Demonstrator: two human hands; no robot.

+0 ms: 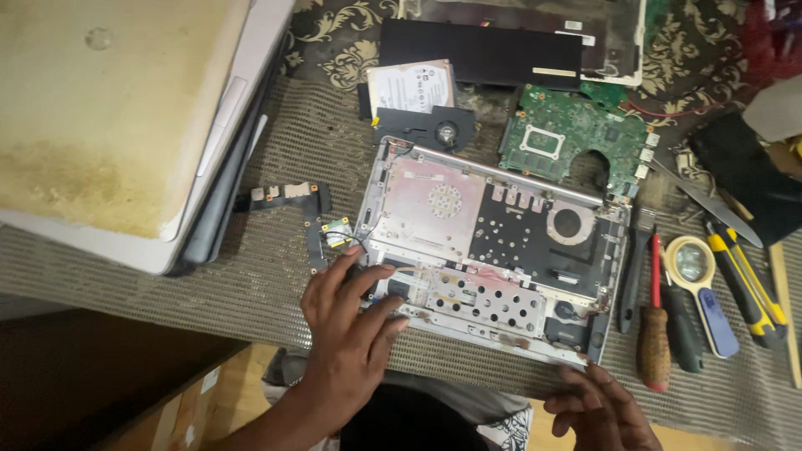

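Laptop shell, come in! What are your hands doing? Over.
Left hand flat on opened laptop shell, near corner. Right hand at its front edge, holding nothing. Screwdrivers and magnifying glass lie right.

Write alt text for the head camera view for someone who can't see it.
A left hand presses on the near left corner of an opened laptop chassis while the right hand rests at its near right edge. A green circuit board lies behind, screwdrivers to the right.

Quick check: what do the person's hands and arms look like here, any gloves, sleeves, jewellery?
Both hands are bare: no gloves on the left hand or right hand. No rings or watch visible. The left forearm is uncovered up to the frame edge, no sleeve showing. Only the right hand's fingers and knuckles are in frame, so its wrist cannot be judged.
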